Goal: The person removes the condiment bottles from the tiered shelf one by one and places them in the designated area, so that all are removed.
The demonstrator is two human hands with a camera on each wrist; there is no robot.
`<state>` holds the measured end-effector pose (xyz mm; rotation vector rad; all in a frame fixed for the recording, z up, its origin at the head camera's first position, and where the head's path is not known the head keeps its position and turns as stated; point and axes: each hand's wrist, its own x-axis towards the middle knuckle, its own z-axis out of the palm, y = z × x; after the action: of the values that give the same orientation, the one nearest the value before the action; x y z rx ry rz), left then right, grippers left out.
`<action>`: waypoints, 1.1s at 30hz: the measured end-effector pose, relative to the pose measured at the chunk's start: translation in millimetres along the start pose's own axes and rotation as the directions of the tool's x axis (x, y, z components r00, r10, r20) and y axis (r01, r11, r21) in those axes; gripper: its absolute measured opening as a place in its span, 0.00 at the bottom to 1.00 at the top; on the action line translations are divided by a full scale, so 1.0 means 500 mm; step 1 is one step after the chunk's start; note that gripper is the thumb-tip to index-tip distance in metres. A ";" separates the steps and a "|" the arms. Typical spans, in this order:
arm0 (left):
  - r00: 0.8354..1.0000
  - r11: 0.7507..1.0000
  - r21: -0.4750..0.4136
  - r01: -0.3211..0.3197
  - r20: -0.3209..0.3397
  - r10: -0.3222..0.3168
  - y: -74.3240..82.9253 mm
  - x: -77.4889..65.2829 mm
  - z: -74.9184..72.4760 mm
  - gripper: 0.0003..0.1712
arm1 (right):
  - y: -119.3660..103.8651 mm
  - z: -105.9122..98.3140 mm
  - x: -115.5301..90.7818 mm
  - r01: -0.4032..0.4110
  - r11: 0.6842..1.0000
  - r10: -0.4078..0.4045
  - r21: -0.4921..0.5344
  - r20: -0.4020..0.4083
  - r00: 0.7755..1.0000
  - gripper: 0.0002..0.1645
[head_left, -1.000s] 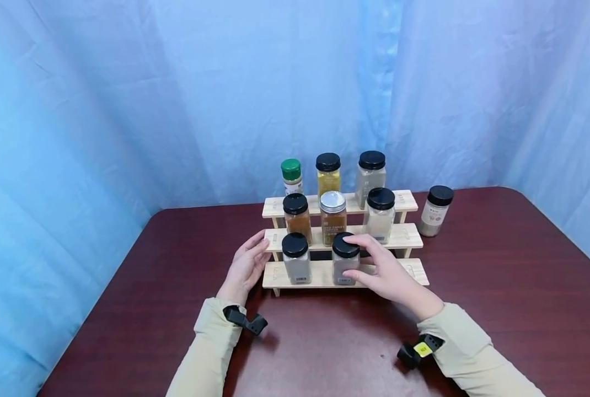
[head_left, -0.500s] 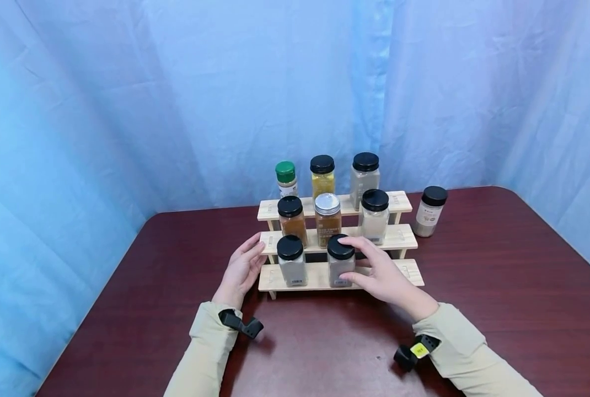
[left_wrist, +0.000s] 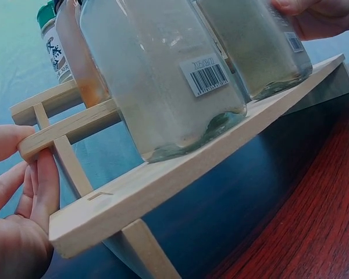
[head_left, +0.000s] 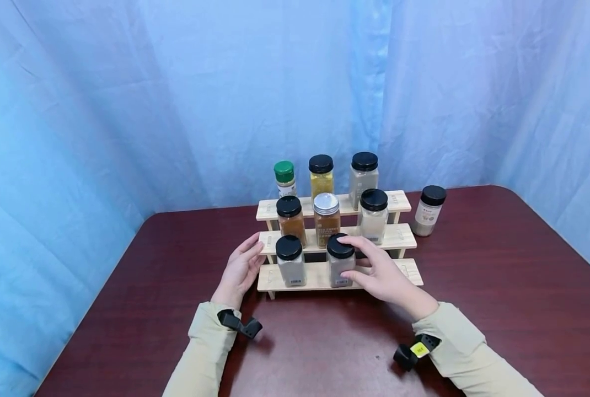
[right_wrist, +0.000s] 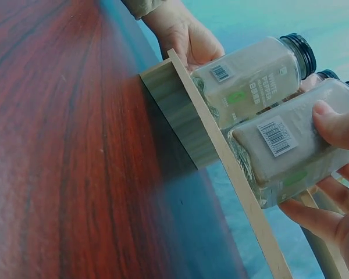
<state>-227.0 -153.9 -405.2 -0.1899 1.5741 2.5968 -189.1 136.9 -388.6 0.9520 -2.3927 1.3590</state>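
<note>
A three-tier wooden spice rack [head_left: 407,270] stands on the table with jars on every tier. My left hand [head_left: 239,271] pinches the left end of the middle tier, thumb above and fingers below in the left wrist view. My right hand [head_left: 381,271] grips a square glass spice jar [head_left: 338,271] with a black lid, upright on the bottom tier; the thumb presses its front, near the barcode label in the right wrist view. To its left stands a similar spice jar [head_left: 291,271] of pale powder.
Behind are a silver-lidded jar [head_left: 327,226], black-lidded jars [head_left: 291,225] and a green-capped bottle [head_left: 286,179]. A round black-lidded jar [head_left: 428,215] stands on the dark red table [head_left: 498,264], right of the rack. Blue curtains [head_left: 255,99] hang around the table.
The head view has shifted slightly, so the rack and hands appear a little further left. Both hands keep their holds on the rack and the jar.
</note>
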 end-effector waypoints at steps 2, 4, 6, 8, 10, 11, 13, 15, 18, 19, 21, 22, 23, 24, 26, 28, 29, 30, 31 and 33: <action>1.000 1.000 -0.001 0.001 0.002 -0.001 0.000 -0.001 -0.001 0.31 | 0.000 -0.001 0.000 -0.001 1.000 0.001 -0.011 -0.005 1.000 0.37; 1.000 1.000 0.006 0.000 0.006 0.000 0.000 0.000 -0.001 0.31 | 0.001 -0.003 0.000 -0.002 1.000 0.002 -0.025 -0.011 1.000 0.38; 1.000 1.000 -0.002 0.000 0.004 0.000 0.000 0.002 -0.001 0.30 | -0.001 -0.006 0.001 -0.001 0.999 0.001 -0.039 -0.016 1.000 0.38; 1.000 1.000 -0.001 -0.003 0.003 0.003 0.000 0.003 -0.001 0.30 | -0.005 -0.009 0.002 0.000 0.999 -0.001 -0.043 -0.018 1.000 0.38; 1.000 1.000 0.002 -0.006 0.002 0.006 0.000 0.005 -0.001 0.30 | -0.008 -0.012 0.004 0.004 0.999 -0.004 -0.039 -0.021 1.000 0.38; 1.000 1.000 -0.002 -0.004 0.000 0.004 0.000 0.005 -0.002 0.30 | -0.010 -0.013 0.004 0.006 0.999 -0.007 -0.035 -0.023 1.000 0.38; 1.000 1.000 -0.002 0.002 -0.001 -0.002 -0.001 0.005 -0.003 0.30 | -0.013 -0.015 0.005 0.012 1.000 -0.013 -0.022 -0.030 0.999 0.37; 1.000 1.000 -0.004 0.008 -0.001 -0.008 -0.001 0.004 -0.003 0.30 | -0.016 -0.016 0.004 0.019 1.000 -0.019 -0.016 -0.039 0.999 0.37; 1.000 1.000 -0.001 0.004 0.007 -0.004 -0.002 0.004 -0.003 0.30 | -0.018 -0.017 0.004 0.023 1.000 -0.023 -0.012 -0.050 0.999 0.37; 1.000 1.000 0.003 -0.002 0.008 0.002 -0.001 0.004 -0.003 0.30 | -0.019 -0.016 0.005 0.024 1.000 -0.024 -0.014 -0.049 0.999 0.37; 1.000 1.000 0.004 -0.009 0.009 0.009 -0.001 0.004 -0.004 0.30 | -0.021 -0.016 0.006 0.019 1.000 -0.020 -0.022 -0.044 0.999 0.37; 1.000 1.000 0.003 -0.010 0.007 0.010 -0.001 0.003 -0.004 0.30 | -0.022 -0.017 0.006 0.020 1.000 -0.021 -0.024 -0.041 0.999 0.37; 1.000 1.000 0.005 -0.011 0.008 0.011 -0.002 0.002 -0.004 0.30 | -0.024 -0.018 0.005 0.019 0.999 -0.020 -0.027 -0.037 0.999 0.37; 1.000 1.000 0.007 -0.012 0.009 0.012 -0.004 0.001 -0.005 0.30 | -0.024 -0.020 0.004 0.018 0.999 -0.019 -0.031 -0.032 0.999 0.37; 1.000 1.000 0.008 -0.015 0.010 0.015 -0.005 0.001 -0.006 0.31 | -0.026 -0.025 0.002 0.020 0.999 -0.021 -0.035 -0.023 1.000 0.38; 0.999 1.000 0.016 -0.024 0.023 0.023 -0.006 0.001 -0.007 0.32 | -0.027 -0.033 0.000 0.020 0.999 -0.020 -0.043 -0.006 1.000 0.37; 0.999 0.999 0.020 -0.028 0.029 0.027 -0.007 0.001 -0.008 0.32 | -0.028 -0.038 -0.002 0.022 0.999 -0.022 -0.050 0.005 1.000 0.37; 0.999 1.000 0.009 -0.028 0.026 0.028 -0.007 0.002 -0.008 0.32 | -0.027 -0.043 -0.004 0.029 0.998 -0.028 -0.058 0.016 0.999 0.37; 0.999 1.000 0.001 -0.026 0.023 0.026 -0.007 0.002 -0.008 0.32 | -0.026 -0.048 -0.006 0.032 0.997 -0.031 -0.070 0.027 0.999 0.37; 0.999 1.000 -0.001 -0.027 0.031 0.027 -0.006 0.004 -0.008 0.31 | -0.024 -0.060 -0.012 0.041 0.994 -0.037 -0.098 0.045 0.998 0.36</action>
<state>-228.3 -156.2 -409.8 -0.1281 1.5764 2.6071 -180.2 160.2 -366.9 1.0057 -2.4346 1.2055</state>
